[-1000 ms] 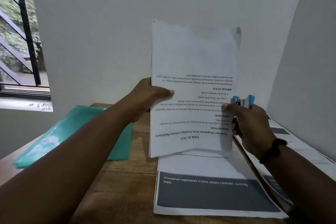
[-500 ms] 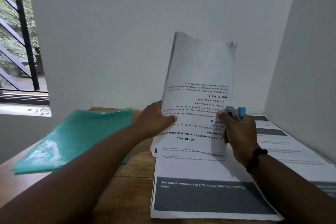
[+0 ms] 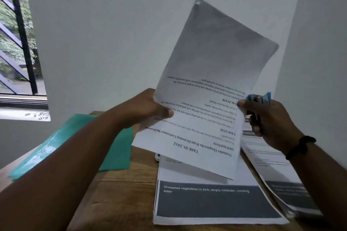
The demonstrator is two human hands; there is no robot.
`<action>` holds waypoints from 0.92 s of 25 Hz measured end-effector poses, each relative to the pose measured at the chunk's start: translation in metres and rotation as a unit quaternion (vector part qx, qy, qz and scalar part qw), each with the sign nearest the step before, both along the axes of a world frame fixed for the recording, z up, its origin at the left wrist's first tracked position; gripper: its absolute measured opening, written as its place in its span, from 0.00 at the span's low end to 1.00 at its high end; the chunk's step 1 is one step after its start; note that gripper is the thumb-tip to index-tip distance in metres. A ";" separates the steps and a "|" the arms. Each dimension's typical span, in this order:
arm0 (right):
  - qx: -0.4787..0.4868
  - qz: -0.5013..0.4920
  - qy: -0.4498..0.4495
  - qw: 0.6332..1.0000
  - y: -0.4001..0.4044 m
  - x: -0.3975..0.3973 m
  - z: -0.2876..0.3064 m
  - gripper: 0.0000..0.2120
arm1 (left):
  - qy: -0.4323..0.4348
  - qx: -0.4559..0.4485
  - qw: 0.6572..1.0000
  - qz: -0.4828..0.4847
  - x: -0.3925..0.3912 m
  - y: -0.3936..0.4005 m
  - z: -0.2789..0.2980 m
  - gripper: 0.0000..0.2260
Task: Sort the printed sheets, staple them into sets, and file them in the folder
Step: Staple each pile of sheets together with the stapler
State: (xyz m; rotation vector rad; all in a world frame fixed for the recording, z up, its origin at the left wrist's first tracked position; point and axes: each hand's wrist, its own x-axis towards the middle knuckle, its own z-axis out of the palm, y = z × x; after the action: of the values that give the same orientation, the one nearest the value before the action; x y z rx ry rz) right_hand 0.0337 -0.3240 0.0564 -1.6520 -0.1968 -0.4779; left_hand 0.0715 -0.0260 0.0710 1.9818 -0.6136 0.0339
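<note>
We hold a set of printed sheets (image 3: pixel 204 103) up in the air over the wooden table (image 3: pixel 120 189), tilted so the top corner leans to the right, with the text upside down to us. Our left hand (image 3: pixel 142 108) pinches the left edge of the sheets, thumb on the printed face and fingers hidden behind. Our right hand (image 3: pixel 270 124) is curled round a blue stapler (image 3: pixel 260 98), whose head sits at the right edge of the sheets, with the thumb tip touching the paper there; we cannot tell whether the stapler's mouth is over the paper. A dark band (image 3: pixel 300 146) circles the right wrist.

Below the raised sheets, a pile of paper (image 3: pixel 212 202) lies flat on the near right part of the table, its top page carrying a dark grey block with white words. Another spread of pages (image 3: pixel 277 167) runs along the right side, close to the right wall (image 3: pixel 319 43). The green folder (image 3: pixel 112 152) lies on the left part of the table, partly hidden by our left forearm, well apart from the sheets. The table stands in a corner of plain pale walls. At far left a window (image 3: pixel 16 43) with dark bars shows green leaves outside, above a bright sill (image 3: pixel 24 114)
</note>
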 end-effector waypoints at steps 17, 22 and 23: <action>0.335 -0.165 0.069 0.925 0.015 0.028 -0.028 0.08 | 0.069 -0.259 0.963 -0.021 -0.026 -0.064 -0.023 0.40; 0.339 -0.165 0.040 0.925 0.038 0.019 -0.030 0.08 | 0.153 -0.307 0.939 0.001 -0.029 -0.088 -0.038 0.15; 0.334 -0.164 0.034 0.928 0.040 0.017 -0.029 0.09 | 0.161 -0.319 0.934 0.016 -0.024 -0.085 -0.039 0.14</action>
State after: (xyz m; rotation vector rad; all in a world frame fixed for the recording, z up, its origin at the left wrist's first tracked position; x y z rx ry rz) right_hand 0.0510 -0.2836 0.0273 -1.0236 0.2797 -0.6513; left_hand 0.0477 -0.1114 0.0320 1.3235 -0.2997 -0.0654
